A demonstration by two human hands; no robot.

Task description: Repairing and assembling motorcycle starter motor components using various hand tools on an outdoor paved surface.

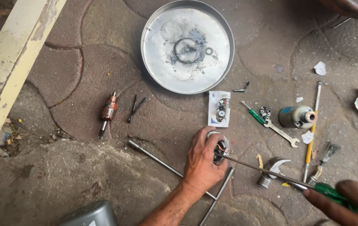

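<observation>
Metal, plastic and rough stone on the ground

The ground [62,175] is showing rough, matt stone paving, while the round tray [154,62] is gleaming as smooth, smudged metal. The left hand [202,161] is gripping a dull metal motor housing [220,146], and the right hand [346,199] is holding a screwdriver [271,170] with a bare steel shaft and glossy green plastic handle. The rotor [109,111] is showing coppery windings, the hammer [273,169] is looking like worn grey metal, and the spanner [281,134] is shining pale. The packet [219,109] is looking like clear plastic over white card.
</observation>
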